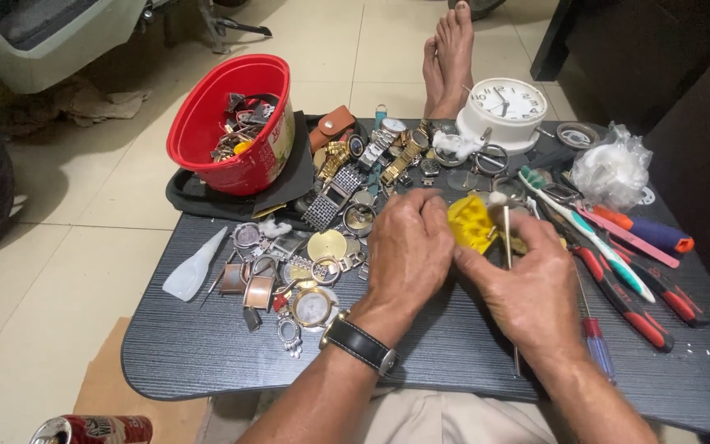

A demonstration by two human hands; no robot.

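Observation:
Both hands meet over the middle of a dark grey lap table (207,345). My left hand (408,251), with a black-strapped wristwatch (361,343) on the wrist, grips a small yellow plastic part (470,222) from the left. My right hand (523,279) holds the same yellow part from the right and also pinches a thin metal rod (507,234) that stands upright between its fingers. What lies under the palms is hidden.
A pile of watch cases, rings and metal bracelets (322,247) lies left of my hands. A red bucket (236,123) of parts stands back left, a white clock (504,111) at the back. Red-handled pliers (634,296), a toothbrush (585,230), a screwdriver (597,345) lie right.

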